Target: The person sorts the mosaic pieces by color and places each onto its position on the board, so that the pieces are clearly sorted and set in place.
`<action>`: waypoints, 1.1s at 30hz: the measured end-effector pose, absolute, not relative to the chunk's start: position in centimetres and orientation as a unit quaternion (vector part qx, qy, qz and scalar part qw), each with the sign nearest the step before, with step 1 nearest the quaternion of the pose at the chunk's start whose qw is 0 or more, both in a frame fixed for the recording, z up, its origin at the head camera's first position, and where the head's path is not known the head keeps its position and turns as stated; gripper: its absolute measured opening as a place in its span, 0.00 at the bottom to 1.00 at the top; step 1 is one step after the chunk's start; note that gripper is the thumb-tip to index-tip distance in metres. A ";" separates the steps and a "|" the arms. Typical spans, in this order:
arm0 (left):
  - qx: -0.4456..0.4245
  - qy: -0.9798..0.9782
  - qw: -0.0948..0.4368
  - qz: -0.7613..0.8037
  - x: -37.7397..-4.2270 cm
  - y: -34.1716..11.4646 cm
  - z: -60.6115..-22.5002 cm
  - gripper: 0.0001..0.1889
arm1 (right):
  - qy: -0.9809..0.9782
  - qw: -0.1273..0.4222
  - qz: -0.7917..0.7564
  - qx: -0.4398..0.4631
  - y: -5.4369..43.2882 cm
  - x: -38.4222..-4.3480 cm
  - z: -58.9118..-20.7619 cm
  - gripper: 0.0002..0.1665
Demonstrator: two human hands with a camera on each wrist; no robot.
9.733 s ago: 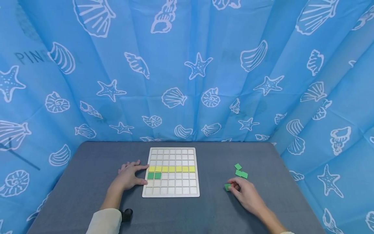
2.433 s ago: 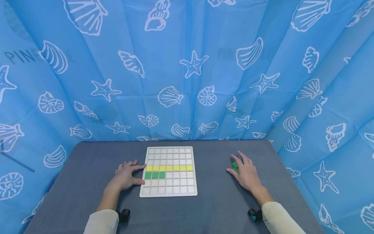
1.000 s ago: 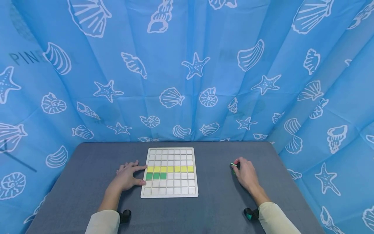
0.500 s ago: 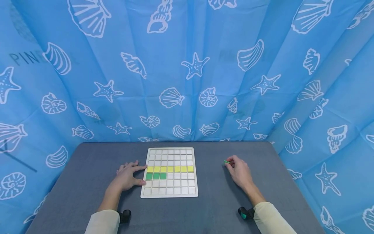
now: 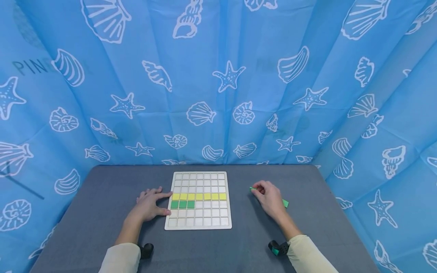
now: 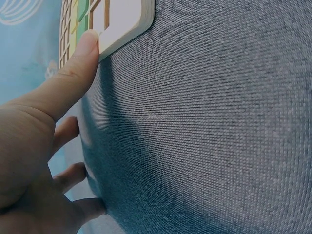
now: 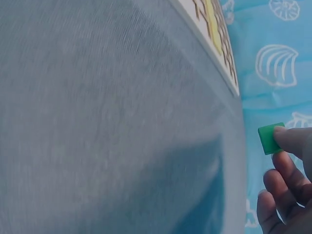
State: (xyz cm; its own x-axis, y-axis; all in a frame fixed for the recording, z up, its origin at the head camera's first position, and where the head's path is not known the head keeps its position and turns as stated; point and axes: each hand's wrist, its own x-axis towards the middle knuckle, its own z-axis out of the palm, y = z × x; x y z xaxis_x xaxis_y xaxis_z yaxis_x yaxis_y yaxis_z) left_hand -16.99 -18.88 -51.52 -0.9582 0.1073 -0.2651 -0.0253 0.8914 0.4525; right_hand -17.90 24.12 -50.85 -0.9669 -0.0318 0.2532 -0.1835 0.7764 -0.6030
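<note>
A white grid board (image 5: 198,228) lies on the table, with a full row of yellow tiles (image 5: 199,196) across its middle. Just below that row, three green tiles (image 5: 182,204) fill cells from the left end. My left hand (image 5: 149,205) is spread at the board's left side; its thumb (image 6: 87,45) rests on the rim while the other fingers touch the cloth. To the right of the board, above the table, my right hand (image 5: 268,198) pinches a green tile (image 7: 268,138) between thumb and fingers. Another green tile (image 5: 285,203) shows partly behind that hand.
Grey cloth (image 5: 239,250) covers the table. A blue curtain (image 5: 218,125) with white shells and starfish hangs right behind its far edge and along both sides. Each wrist carries a small black camera (image 5: 277,247).
Since the oldest frame, a third green tile has come onto the board. The right hand has picked another green tile from the pile and moved left toward the board. The left hand stays put.
</note>
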 end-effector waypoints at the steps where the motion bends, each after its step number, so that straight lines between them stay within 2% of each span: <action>1: 0.022 0.962 0.143 0.233 -17.0 -18.9 -51.5 0.42 | -0.935 0.111 0.333 0.055 23.8 -17.9 -50.8 0.03; 8: 0.023 0.962 0.140 0.235 -16.9 -18.9 -51.6 0.42 | -0.931 0.080 0.354 0.039 21.9 -17.8 -50.9 0.04; 22: 0.022 0.960 0.145 0.239 -16.8 -19.0 -51.2 0.42 | -0.906 0.065 0.416 0.038 17.6 -17.7 -50.9 0.05; 33: 0.022 0.961 0.144 0.235 -16.9 -18.8 -51.2 0.42 | -0.890 0.032 0.447 0.084 14.4 -17.3 -51.0 0.04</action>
